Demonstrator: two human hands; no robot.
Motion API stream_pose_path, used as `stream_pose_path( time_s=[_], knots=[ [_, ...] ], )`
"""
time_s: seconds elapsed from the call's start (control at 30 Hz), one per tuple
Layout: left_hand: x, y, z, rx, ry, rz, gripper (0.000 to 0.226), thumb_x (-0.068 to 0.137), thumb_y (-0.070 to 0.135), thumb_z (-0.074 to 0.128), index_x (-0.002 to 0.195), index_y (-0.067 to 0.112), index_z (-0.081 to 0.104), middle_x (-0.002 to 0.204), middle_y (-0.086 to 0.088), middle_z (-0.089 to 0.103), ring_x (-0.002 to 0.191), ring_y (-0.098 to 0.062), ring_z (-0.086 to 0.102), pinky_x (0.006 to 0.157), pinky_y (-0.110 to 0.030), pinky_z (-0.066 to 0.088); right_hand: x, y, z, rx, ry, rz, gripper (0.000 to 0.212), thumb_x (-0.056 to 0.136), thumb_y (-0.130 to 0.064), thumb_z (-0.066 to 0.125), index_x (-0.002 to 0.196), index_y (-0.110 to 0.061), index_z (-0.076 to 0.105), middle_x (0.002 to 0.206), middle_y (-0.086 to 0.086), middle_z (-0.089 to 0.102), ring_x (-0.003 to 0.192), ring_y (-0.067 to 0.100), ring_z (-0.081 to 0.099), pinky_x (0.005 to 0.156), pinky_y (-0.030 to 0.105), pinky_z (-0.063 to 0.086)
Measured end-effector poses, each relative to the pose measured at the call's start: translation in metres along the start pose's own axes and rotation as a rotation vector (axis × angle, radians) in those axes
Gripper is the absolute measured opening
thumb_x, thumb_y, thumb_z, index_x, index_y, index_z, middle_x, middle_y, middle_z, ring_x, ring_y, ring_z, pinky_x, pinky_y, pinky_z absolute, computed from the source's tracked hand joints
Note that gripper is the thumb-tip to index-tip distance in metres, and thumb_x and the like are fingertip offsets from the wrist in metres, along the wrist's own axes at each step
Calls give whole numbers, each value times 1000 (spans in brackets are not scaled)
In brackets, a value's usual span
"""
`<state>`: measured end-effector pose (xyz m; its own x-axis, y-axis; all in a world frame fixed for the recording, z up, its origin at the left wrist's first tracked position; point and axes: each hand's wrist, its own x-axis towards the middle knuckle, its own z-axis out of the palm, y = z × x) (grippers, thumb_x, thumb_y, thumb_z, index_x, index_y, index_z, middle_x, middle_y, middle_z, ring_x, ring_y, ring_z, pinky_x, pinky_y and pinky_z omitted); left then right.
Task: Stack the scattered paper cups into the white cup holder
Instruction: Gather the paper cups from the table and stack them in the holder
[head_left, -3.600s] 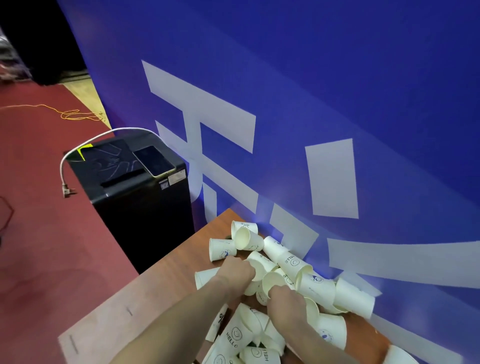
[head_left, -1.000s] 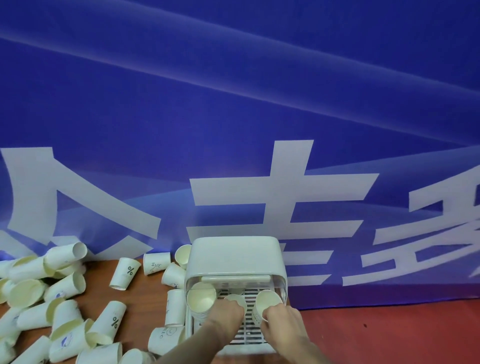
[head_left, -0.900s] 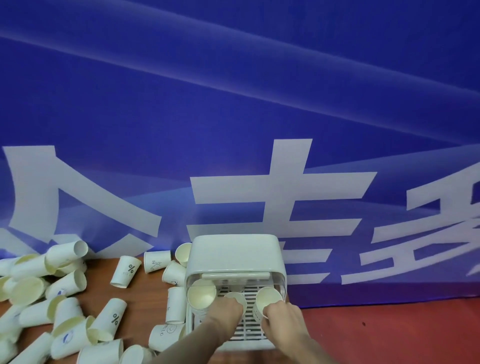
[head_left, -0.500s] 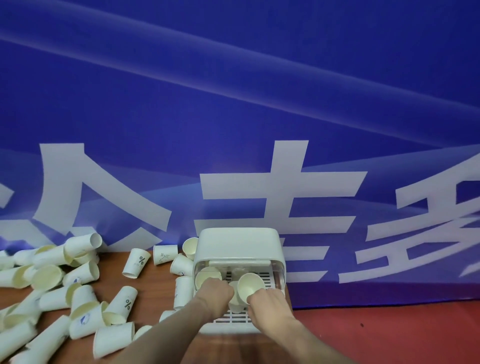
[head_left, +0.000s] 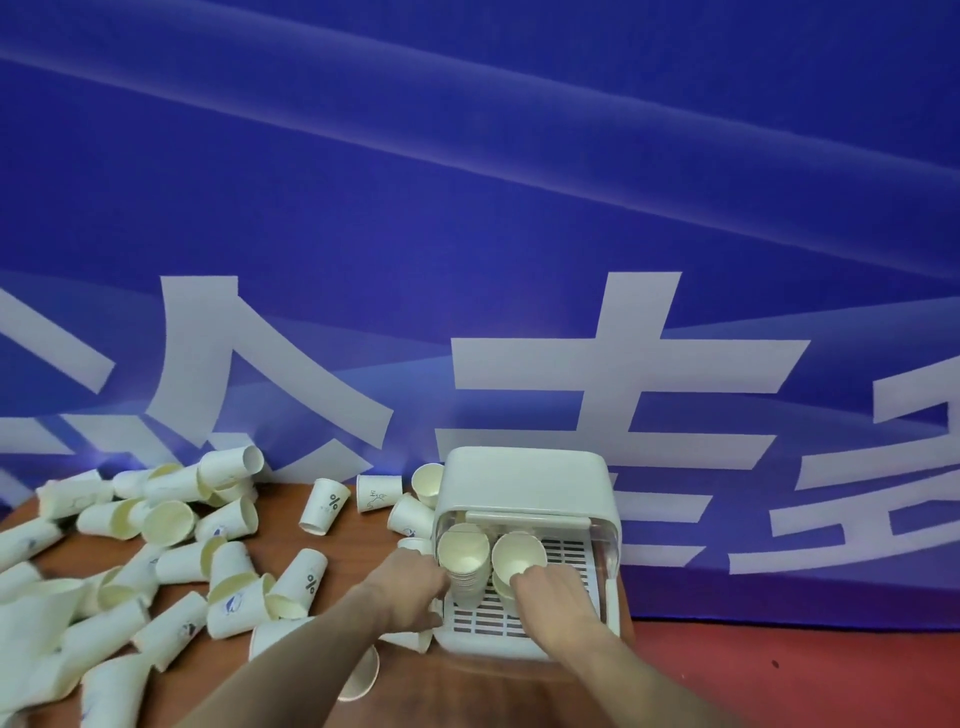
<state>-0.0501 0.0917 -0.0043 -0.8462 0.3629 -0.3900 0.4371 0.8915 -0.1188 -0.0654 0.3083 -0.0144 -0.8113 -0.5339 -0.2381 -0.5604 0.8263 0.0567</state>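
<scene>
now my right grip (head_left: 545, 582) has set its nested stack of pale paper cups (head_left: 519, 558) down beside the first inside the white plastic cup holder (head_left: 524, 480), fingers curled round it, my left grip (head_left: 410, 577) touching the other stack (head_left: 464, 553), many cups remaining on the wooden counter (head_left: 363, 535).

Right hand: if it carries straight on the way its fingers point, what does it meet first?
Most likely the right cup stack. The right hand points up and left into the white cup holder, fingertips already at that stack's near rim. Whether they touch it is unclear.

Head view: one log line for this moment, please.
left hand: holds left stack | right hand: holds right stack | cup holder: two stacks
</scene>
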Motion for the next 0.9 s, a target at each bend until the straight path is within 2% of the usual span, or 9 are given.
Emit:
stream_pose_path(
  time_s=[0.17, 0.3, 0.53, 0.7, 0.83, 0.9],
  knots=[
    [6, -9, 7, -4, -56, -15, 39, 89, 44, 61, 117, 18, 64, 110, -8, 66, 101, -30, 61, 83, -37, 45, 12, 0, 5, -32, -30, -15, 21, 86, -3, 52, 98, -12, 66, 96, 10, 69, 90, 33, 65, 65, 34, 35],
    [15, -11, 8, -9, -97, -15, 39, 89, 45, 61, 116, 17, 65, 111, -8, 65, 102, -29, 60, 84, -38, 46, 19, 5, 20, -33, -101, -6, 24, 87, -2, 53, 106, -9, 66, 104, 13, 68, 98, 35, 64, 71, 34, 36],
    [18, -17, 14, -8, -138, -16, 40, 90, 45, 60, 114, 13, 65, 111, -10, 65, 100, -30, 60, 82, -38, 45, 23, 13, 36, 29, -181, 40, 30, 88, -4, 52, 115, -9, 64, 113, 13, 66, 104, 33, 64, 85, 36, 47],
    [8, -27, 7, -9, -130, -51, 41, 91, 45, 59, 118, 15, 64, 115, -9, 64, 104, -30, 60, 85, -39, 46, 19, 10, 26, 71, -92, 35, 36, 85, -7, 49, 121, -13, 51, 109, 13, 66, 99, 34, 64, 71, 34, 38],
    [-10, -41, 2, -27, -112, -78, 41, 91, 45, 60, 119, 16, 63, 114, -7, 65, 104, -28, 60, 85, -38, 48, 19, -8, 3, 76, -5, -6, 25, 92, -20, 44, 111, -12, 58, 104, 13, 67, 96, 35, 62, 73, 35, 40],
    [-21, -49, 1, -49, -104, -110, 37, 90, 44, 61, 115, 17, 65, 112, -5, 65, 101, -25, 60, 82, -36, 46, 19, -25, -8, 76, 37, -49, 26, 92, -24, 42, 102, -11, 62, 100, 15, 67, 94, 36, 61, 70, 36, 36]
  ],
)
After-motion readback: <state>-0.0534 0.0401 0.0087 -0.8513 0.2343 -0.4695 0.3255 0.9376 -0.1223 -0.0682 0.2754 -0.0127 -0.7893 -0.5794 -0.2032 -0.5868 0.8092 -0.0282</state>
